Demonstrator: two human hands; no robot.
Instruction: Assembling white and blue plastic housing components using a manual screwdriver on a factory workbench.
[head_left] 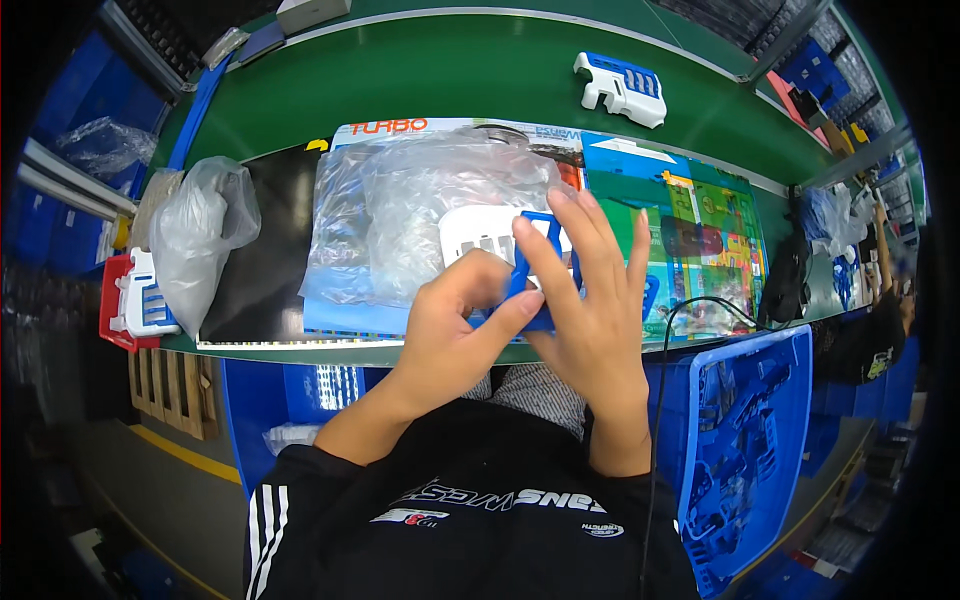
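Both hands meet over the front edge of the green table (420, 80). My left hand (455, 320) and my right hand (590, 300) together grip a blue plastic frame piece (533, 262), fingers pinching its edges. Just behind it lies a white slotted plastic part (475, 235), touching the blue piece. Both sit above a crumpled clear plastic bag (400, 215) spread on colourful printed sheets (700, 220).
A white and blue plastic part (622, 88) lies at the table's far side. A bunched clear bag (195, 235) stands at the left, beside a red bin with white-blue parts (132, 298). A blue crate of blue pieces (745, 440) sits at my right knee. A black cable (665, 340) hangs down.
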